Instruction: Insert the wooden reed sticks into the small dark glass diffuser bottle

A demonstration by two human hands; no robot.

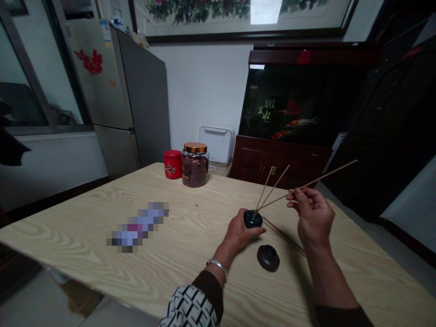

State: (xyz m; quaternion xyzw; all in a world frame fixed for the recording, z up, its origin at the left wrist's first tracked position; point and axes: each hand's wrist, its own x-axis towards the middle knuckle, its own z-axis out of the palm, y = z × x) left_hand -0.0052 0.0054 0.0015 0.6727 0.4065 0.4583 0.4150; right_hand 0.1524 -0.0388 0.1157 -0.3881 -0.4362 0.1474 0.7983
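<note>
My left hand (241, 232) is wrapped round a small dark round incense holder (253, 219) on the wooden table (163, 268). Three thin incense sticks (272, 186) fan up out of it. My right hand (311, 215) pinches the longest stick (323, 177), which slants up to the right. More sticks (282, 235) lie flat on the table between my hands. A second dark round holder (268, 257) sits just in front of them, untouched.
A red tin (172, 164) and a glass jar with a copper lid (195, 164) stand at the table's far edge. A blurred-out packet (138, 226) lies left of centre. Behind are a fridge (126, 91), a fish tank on a cabinet (289, 113) and a white appliance (217, 144).
</note>
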